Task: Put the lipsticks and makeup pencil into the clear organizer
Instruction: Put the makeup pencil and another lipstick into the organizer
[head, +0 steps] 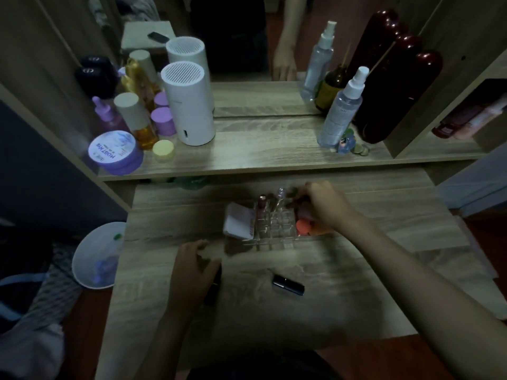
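The clear organizer stands mid-desk with a pink lipstick and a clear-capped tube upright in its back slots. A white compact leans at its left end. My right hand reaches over the organizer's right end, fingers pinched on something small and dark that I cannot make out, above orange sponges. A black lipstick lies loose on the desk in front. My left hand rests on the desk, fingers curled over a dark slim tube.
A raised shelf behind holds a white cylindrical device, a purple jar, several bottles at the left and spray bottles at the right, backed by a mirror. A white bin sits on the floor at the left.
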The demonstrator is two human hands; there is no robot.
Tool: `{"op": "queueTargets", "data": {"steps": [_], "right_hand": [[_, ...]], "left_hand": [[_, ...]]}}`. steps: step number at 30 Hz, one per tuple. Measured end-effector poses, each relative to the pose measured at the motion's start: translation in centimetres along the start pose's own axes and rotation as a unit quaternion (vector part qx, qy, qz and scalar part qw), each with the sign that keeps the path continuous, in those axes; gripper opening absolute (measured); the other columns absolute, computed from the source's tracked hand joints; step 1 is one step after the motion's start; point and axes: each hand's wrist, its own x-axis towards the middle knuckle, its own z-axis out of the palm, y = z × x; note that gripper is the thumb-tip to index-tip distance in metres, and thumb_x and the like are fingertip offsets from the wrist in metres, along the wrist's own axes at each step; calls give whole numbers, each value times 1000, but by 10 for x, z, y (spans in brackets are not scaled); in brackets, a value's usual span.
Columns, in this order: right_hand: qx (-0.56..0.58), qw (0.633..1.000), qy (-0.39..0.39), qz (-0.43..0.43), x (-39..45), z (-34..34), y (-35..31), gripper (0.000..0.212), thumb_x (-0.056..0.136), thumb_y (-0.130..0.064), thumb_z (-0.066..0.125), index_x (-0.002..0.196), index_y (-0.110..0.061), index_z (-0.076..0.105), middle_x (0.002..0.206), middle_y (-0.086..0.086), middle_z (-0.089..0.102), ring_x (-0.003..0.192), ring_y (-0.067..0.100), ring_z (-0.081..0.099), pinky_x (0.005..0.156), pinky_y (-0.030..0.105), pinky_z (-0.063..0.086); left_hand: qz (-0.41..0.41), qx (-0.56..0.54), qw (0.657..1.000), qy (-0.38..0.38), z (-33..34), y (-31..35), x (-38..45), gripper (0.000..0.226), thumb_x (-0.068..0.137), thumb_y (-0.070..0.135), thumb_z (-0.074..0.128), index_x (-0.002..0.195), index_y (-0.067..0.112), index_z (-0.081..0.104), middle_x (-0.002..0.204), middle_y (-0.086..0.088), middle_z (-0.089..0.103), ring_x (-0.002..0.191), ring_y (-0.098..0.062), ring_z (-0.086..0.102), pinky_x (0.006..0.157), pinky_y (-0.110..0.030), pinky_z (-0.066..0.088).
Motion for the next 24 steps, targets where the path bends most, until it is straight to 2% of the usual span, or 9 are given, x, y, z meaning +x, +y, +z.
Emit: {"op": "queueTargets", "data": {"steps": [3,7,11,15,18,22,24], "right_hand": [[-7,1000,0,-20,8,5,-5,32,77,-2,63,106,-16,66,107,18,67,100,35,63,84,44,54],[-3,999,8,-43,15,14,-12,31,77,7,58,104,-7,61,105,19,67,101,35,62,83,42,53],[25,999,11,-37,16,19,-15,32,81,6,59,110,-5,53,107,22,66,101,35,61,82,39,50],[46,998,15,-36,15,18,-14,36,80,4,61,113,-7,51,109,22,65,103,37,60,83,43,50],[71,997,9,-34,10,16,-12,44,77,2,65,117,-7,49,115,22,62,107,38,58,87,46,51],[80,996,18,-29,-4,11,-4,70,72,0,71,133,-11,39,128,20,53,116,38,52,94,48,47],[88,996,23,-25,-13,8,0,79,71,2,72,139,-12,34,133,18,48,121,36,48,98,47,45]], "left_hand": [[-28,-9,999,-24,0,-7,-13,48,73,17,76,115,9,54,116,-11,53,93,-20,55,79,-35,51],[-44,0,998,-47,4,-12,-21,54,70,19,78,117,13,52,114,-5,52,92,-11,52,78,-26,47],[-42,17,997,-58,8,-12,-22,50,74,23,74,117,17,51,110,-2,57,88,-9,54,74,-24,46],[-49,33,996,-72,9,-13,-18,42,76,22,72,114,19,54,106,-1,61,81,-7,53,64,-12,39],[-41,28,996,-67,8,-11,-16,37,77,20,72,110,16,57,103,-1,61,77,-4,52,62,-8,35],[-14,-3,997,-73,3,5,-12,28,76,15,72,101,15,60,97,0,62,74,-1,55,62,-12,43],[3,-25,997,-79,1,19,-7,27,77,13,72,101,14,61,93,5,60,75,1,56,58,-10,44]]}}
